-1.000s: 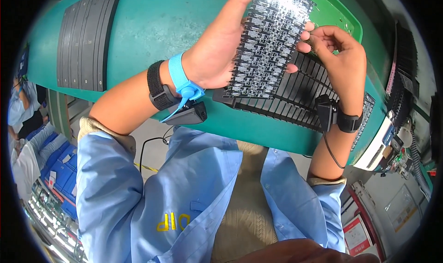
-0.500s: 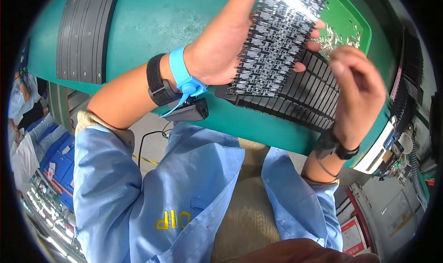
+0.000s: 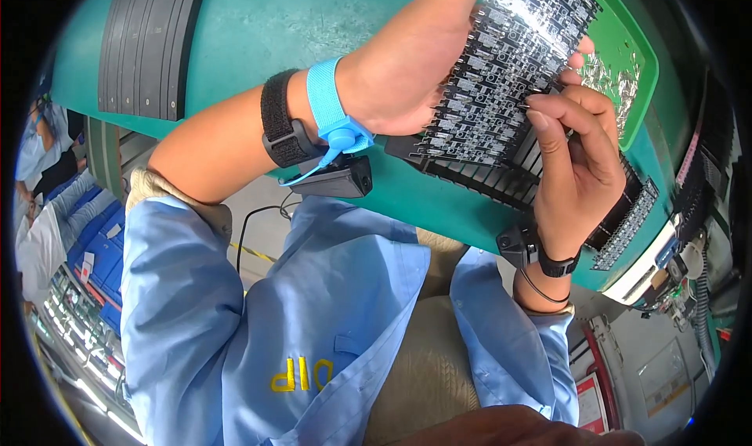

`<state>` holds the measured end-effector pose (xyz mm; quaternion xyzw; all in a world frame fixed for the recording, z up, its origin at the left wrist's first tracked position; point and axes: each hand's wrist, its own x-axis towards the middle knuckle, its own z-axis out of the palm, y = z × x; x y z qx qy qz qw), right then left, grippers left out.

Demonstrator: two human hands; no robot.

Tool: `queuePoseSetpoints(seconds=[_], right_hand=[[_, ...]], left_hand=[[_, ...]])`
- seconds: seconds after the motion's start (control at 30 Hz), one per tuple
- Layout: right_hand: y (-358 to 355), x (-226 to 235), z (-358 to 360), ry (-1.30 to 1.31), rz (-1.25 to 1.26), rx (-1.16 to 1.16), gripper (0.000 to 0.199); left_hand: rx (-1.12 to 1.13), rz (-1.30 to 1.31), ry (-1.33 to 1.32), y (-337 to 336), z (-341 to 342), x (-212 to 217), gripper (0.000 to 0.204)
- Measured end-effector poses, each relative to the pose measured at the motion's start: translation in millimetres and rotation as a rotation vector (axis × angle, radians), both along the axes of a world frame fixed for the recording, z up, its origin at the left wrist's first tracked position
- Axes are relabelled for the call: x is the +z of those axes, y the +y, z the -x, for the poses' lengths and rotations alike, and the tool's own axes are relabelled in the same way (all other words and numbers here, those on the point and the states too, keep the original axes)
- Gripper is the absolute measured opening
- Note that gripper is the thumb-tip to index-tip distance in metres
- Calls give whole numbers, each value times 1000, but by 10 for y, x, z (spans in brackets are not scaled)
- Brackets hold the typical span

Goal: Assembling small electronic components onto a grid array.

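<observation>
Here, a dark circuit-board panel (image 3: 509,78) is grasped from beneath by the left hand (image 3: 415,66), its length slanting away rightward, left of the right hand (image 3: 580,160), whose thumb and forefinger are drawn together at its edge, anything pinched being indiscernible.

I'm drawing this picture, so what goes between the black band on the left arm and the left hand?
A light-blue wrist strap: in the head view it sits between the black band and the left hand.
</observation>
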<state>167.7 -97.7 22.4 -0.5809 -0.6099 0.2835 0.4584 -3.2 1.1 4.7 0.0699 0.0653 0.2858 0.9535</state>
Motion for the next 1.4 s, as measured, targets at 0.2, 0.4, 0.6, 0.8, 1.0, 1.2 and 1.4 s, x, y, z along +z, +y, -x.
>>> queuePoseSetpoints(seconds=[0.2,0.4,0.6,0.8,1.0,1.2,1.4], right_hand=[[-2,-17,7,-25,-24,-3,17],[0,-9,36,-23,-39,-16,17],[11,-1,15,-123,-71,17,17],[10,26,37,-148,-60,18,16],[-7,34,49,-184,-81,16,17],[-21,33,56,-167,-63,10,14],[-32,31,37,-146,-20,30,11]], left_hand=[[-35,60,-165,19,29,40,76],[20,4,146,-2,26,111,75],[14,6,-71,10,5,-24,72],[15,3,-112,12,11,-26,72],[11,-108,-121,60,-15,-72,76],[26,-95,62,20,-13,-14,78],[45,-82,105,-18,-25,-54,75]])
